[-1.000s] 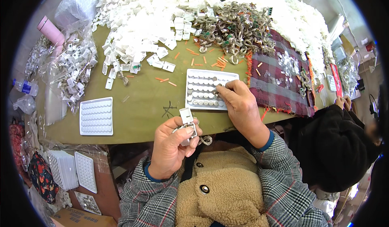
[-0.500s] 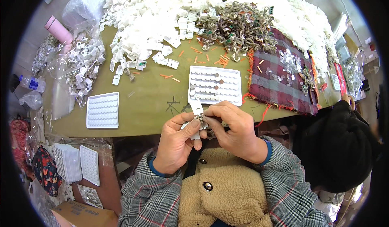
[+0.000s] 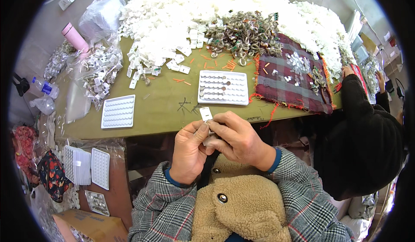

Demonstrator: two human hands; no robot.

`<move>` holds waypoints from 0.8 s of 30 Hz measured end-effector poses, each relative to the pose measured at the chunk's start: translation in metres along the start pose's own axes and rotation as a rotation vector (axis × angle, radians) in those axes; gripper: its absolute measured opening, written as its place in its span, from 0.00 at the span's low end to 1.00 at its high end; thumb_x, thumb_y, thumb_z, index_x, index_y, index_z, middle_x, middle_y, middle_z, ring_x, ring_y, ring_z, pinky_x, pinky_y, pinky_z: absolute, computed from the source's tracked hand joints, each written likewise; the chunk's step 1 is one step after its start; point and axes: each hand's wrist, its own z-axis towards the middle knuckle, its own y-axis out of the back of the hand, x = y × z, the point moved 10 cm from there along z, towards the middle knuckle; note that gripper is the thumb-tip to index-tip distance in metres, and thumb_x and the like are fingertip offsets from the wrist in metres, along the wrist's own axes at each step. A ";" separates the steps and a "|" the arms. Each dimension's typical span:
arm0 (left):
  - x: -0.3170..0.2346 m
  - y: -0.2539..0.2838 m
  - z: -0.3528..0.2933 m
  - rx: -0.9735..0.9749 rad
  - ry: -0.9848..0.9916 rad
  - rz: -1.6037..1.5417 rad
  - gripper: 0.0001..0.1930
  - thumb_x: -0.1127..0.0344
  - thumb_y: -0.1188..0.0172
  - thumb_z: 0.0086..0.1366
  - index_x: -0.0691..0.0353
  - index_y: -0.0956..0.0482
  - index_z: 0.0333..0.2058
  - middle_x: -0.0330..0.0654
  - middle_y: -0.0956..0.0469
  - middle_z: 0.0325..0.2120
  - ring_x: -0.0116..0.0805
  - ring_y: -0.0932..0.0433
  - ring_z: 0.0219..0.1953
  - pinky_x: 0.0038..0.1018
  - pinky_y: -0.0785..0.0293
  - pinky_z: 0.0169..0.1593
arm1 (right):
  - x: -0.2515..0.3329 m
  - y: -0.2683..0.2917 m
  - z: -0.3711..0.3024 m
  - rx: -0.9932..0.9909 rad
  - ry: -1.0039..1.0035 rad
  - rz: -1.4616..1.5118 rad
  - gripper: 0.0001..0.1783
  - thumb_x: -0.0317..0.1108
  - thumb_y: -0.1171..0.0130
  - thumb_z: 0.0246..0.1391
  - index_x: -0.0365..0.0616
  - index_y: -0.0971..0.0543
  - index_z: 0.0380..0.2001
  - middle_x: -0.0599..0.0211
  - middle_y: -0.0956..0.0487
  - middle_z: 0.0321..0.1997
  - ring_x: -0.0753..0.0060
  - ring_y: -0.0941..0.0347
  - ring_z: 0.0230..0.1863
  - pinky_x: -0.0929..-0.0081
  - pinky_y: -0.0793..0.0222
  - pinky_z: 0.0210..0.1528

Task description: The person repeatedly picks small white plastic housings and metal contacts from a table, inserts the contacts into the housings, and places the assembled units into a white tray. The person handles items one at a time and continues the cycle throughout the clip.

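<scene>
In front of my chest, at the table's near edge, both hands meet around a small white plastic casing with a dark slot in it. My left hand pinches its lower part between thumb and fingers. From the right, my right hand presses its bent fingers against the same part. Whatever lies under the fingertips is hidden. Just beyond stands a white compartment tray with round pieces in its rows, some dark. Another white tray lies to the left.
White casings form a big heap at the back, beside a pile of tangled wired parts. Orange strips lie scattered before it. A plaid cloth bears small clear pieces. On the right, another person in black reaches over the table.
My right hand has drawn in closer over the casing, covering its lower parts that showed before. The view has shifted slightly, and the other person's hand now rests farther over the table.
</scene>
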 end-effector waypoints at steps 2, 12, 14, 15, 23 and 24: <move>0.005 0.004 -0.001 -0.088 0.034 0.015 0.10 0.66 0.44 0.70 0.68 0.23 0.43 0.37 0.21 0.30 0.21 0.26 0.28 0.17 0.30 0.28 | 0.006 -0.001 -0.005 -0.020 0.022 -0.018 0.19 0.31 0.31 0.45 0.33 0.22 0.40 0.52 0.25 0.39 0.53 0.26 0.35 0.64 0.26 0.37; 0.000 -0.009 -0.008 0.021 0.073 0.195 0.08 0.70 0.38 0.63 0.67 0.21 0.38 0.42 0.19 0.30 0.21 0.25 0.25 0.14 0.32 0.25 | -0.064 -0.010 -0.029 -0.044 -0.820 0.670 0.09 0.30 0.42 0.61 0.33 0.20 0.32 0.67 0.21 0.31 0.81 0.28 0.32 0.79 0.31 0.35; 0.010 -0.006 -0.003 0.058 0.129 0.176 0.06 0.70 0.39 0.65 0.68 0.21 0.37 0.42 0.19 0.30 0.19 0.26 0.24 0.13 0.34 0.24 | -0.068 -0.035 -0.038 0.038 -1.000 0.927 0.08 0.28 0.39 0.58 0.33 0.21 0.30 0.70 0.22 0.29 0.82 0.29 0.31 0.80 0.32 0.33; 0.015 -0.006 -0.002 0.086 0.161 0.108 0.07 0.69 0.39 0.65 0.68 0.21 0.37 0.41 0.19 0.30 0.19 0.28 0.23 0.13 0.34 0.24 | -0.070 -0.026 -0.032 0.033 -0.915 0.738 0.08 0.28 0.38 0.57 0.33 0.21 0.29 0.70 0.22 0.29 0.82 0.29 0.30 0.79 0.32 0.33; 0.023 -0.006 0.004 0.174 0.221 -0.332 0.15 0.58 0.38 0.66 0.66 0.23 0.42 0.36 0.23 0.32 0.15 0.35 0.21 0.11 0.36 0.24 | -0.013 0.009 -0.002 0.028 -0.143 0.207 0.20 0.27 0.27 0.41 0.37 0.18 0.41 0.56 0.19 0.42 0.57 0.21 0.42 0.68 0.25 0.46; 0.026 -0.004 0.003 0.148 0.221 -0.283 0.16 0.57 0.40 0.67 0.65 0.24 0.43 0.34 0.24 0.32 0.14 0.35 0.21 0.11 0.35 0.24 | -0.008 0.013 -0.001 -0.011 -0.066 0.129 0.18 0.26 0.28 0.41 0.35 0.19 0.39 0.56 0.20 0.42 0.57 0.21 0.42 0.68 0.25 0.44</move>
